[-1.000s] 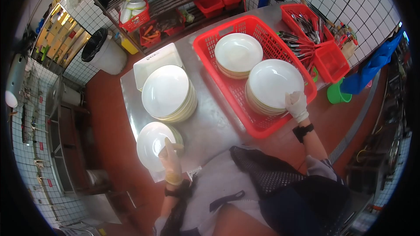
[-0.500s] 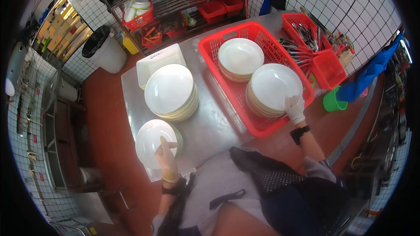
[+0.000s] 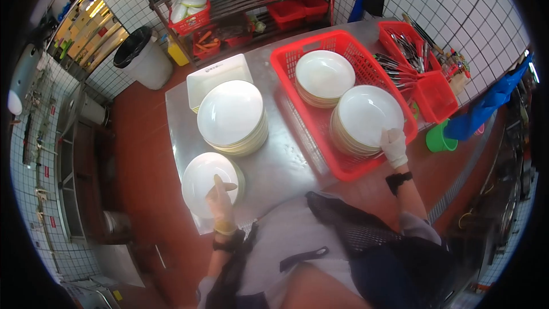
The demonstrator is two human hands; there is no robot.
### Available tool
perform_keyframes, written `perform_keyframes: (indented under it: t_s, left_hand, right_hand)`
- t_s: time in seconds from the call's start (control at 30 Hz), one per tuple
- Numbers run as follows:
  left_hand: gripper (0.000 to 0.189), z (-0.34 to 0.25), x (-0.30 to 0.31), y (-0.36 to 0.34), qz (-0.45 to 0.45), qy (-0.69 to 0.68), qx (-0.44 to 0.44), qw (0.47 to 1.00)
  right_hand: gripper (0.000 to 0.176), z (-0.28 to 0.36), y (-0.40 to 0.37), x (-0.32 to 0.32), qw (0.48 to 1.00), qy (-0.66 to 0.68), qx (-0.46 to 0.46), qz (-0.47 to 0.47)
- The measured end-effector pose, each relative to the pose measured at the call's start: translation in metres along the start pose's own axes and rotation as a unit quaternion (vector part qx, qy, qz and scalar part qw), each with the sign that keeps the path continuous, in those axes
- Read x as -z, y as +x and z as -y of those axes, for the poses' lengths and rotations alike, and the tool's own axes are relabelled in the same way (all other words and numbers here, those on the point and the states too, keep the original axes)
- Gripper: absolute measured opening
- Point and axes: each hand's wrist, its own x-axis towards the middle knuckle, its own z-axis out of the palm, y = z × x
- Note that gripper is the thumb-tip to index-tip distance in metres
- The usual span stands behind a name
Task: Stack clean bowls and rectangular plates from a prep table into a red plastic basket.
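My left hand (image 3: 221,205), in a pale glove, is over a stack of white plates (image 3: 199,186) at the table's near left corner. Its thumb and forefinger are apart above the top plate, and nothing shows between them. My right hand (image 3: 394,146), also gloved, has its fingers bent onto the near right rim of the top plate (image 3: 369,115) of a tall stack. That stack stands in a red plastic basket (image 3: 286,83), beside a second stack of white plates (image 3: 325,74). The fingertips' underside is hidden.
A taller plate stack (image 3: 231,114) and white rectangular trays (image 3: 220,79) stand on the steel table (image 3: 286,163). Cutlery fills red bins (image 3: 400,31) at the back right. A green bucket (image 3: 439,139) is beyond the table, a lined trash bin (image 3: 146,66) at left, shelves (image 3: 240,8) behind.
The whole view has shifted slightly, so the table and stacks appear a little farther right. Both hands keep nearly the same places relative to their plates.
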Motion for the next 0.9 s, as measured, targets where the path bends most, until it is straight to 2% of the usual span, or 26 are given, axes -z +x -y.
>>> perform_keyframes:
  t_s: [0.03,0.07,0.13,0.17,0.27,0.3,0.33,0.37,0.4,0.43,0.47,0.53,0.57,0.6,0.63,0.7,0.73,0.8,0.83,0.87,0.9]
  left_hand:
    - [0.057,0.003,0.0,0.001,-0.012,-0.001,-0.015,1.0]
    - [0.057,0.005,0.002,0.002,-0.018,-0.002,-0.013,1.0]
    - [0.054,0.012,0.008,0.003,-0.021,0.002,-0.028,0.999]
    - [0.054,0.015,0.012,0.003,-0.029,0.001,-0.023,0.999]
    - [0.05,0.035,0.031,0.006,-0.04,0.035,-0.041,0.998]
    - [0.047,0.048,0.037,0.007,-0.055,0.092,-0.102,0.989]
    - [0.046,0.059,0.044,0.007,-0.068,0.151,-0.162,0.973]
    - [0.046,0.067,0.052,0.006,-0.073,0.153,-0.157,0.973]
    - [0.044,0.072,0.059,0.005,-0.063,0.24,-0.209,0.946]
    - [0.043,0.078,0.066,0.005,-0.05,0.325,-0.257,0.909]
    - [0.043,0.092,0.071,0.005,-0.052,0.326,-0.253,0.909]
    - [0.04,0.126,0.078,0.01,-0.009,0.394,-0.27,0.878]
    - [0.04,0.139,0.082,0.013,-0.011,0.394,-0.268,0.879]
    - [0.038,0.147,0.086,0.016,-0.011,0.426,-0.33,0.842]
    - [0.035,0.155,0.088,0.019,-0.011,0.455,-0.39,0.8]
    - [0.034,0.167,0.087,0.024,-0.012,0.462,-0.385,0.799]
    - [0.033,0.17,0.089,0.026,-0.011,0.47,-0.382,0.796]
    - [0.033,0.168,0.089,0.027,-0.019,0.454,-0.398,0.797]
    - [0.033,0.166,0.089,0.026,-0.026,0.437,-0.415,0.797]
    - [0.033,0.165,0.089,0.025,-0.027,0.435,-0.415,0.798]
    - [0.033,0.164,0.088,0.025,-0.033,0.44,-0.413,0.797]
  right_hand:
    - [0.03,0.012,0.003,0.007,0.998,0.043,-0.031,-0.027]
    - [0.03,0.02,0.007,0.016,0.998,0.047,-0.025,-0.024]
    - [0.024,0.032,0.012,0.025,0.992,0.094,0.046,-0.077]
    - [0.021,0.026,0.006,0.019,0.995,0.068,0.007,-0.068]
    - [0.019,0.041,0.008,0.022,0.995,0.046,0.011,-0.088]
    - [0.011,0.06,0.012,0.031,0.99,0.107,0.019,-0.085]
    - [0.011,0.065,0.013,0.027,0.99,0.112,0.025,-0.078]
    - [0.006,0.069,0.014,0.023,0.986,-0.002,0.106,-0.126]
    - [0.003,0.073,0.016,0.019,0.96,-0.117,0.185,-0.174]
    - [0.003,0.078,0.015,0.017,0.96,-0.114,0.188,-0.172]
    - [0.007,0.082,0.013,0.016,0.962,-0.106,0.198,-0.157]
    - [0.012,0.089,0.009,0.013,0.963,-0.097,0.209,-0.141]
    - [0.012,0.091,0.007,0.011,0.972,-0.046,0.198,-0.115]
    - [0.012,0.096,0.007,0.011,0.978,0.005,0.186,-0.088]
    - [0.012,0.102,0.008,0.012,0.978,0.005,0.189,-0.088]
    - [0.01,0.114,0.011,0.014,0.957,-0.062,0.254,-0.124]
    - [0.01,0.115,0.01,0.014,0.957,-0.062,0.255,-0.123]
    - [0.007,0.116,0.008,0.013,0.97,-0.02,0.235,-0.061]
    - [0.007,0.118,0.004,0.011,0.97,-0.021,0.235,-0.062]
    - [0.006,0.123,0.0,0.009,0.986,0.095,0.13,-0.036]
    - [0.006,0.125,-0.002,0.008,0.978,0.208,0.022,-0.011]
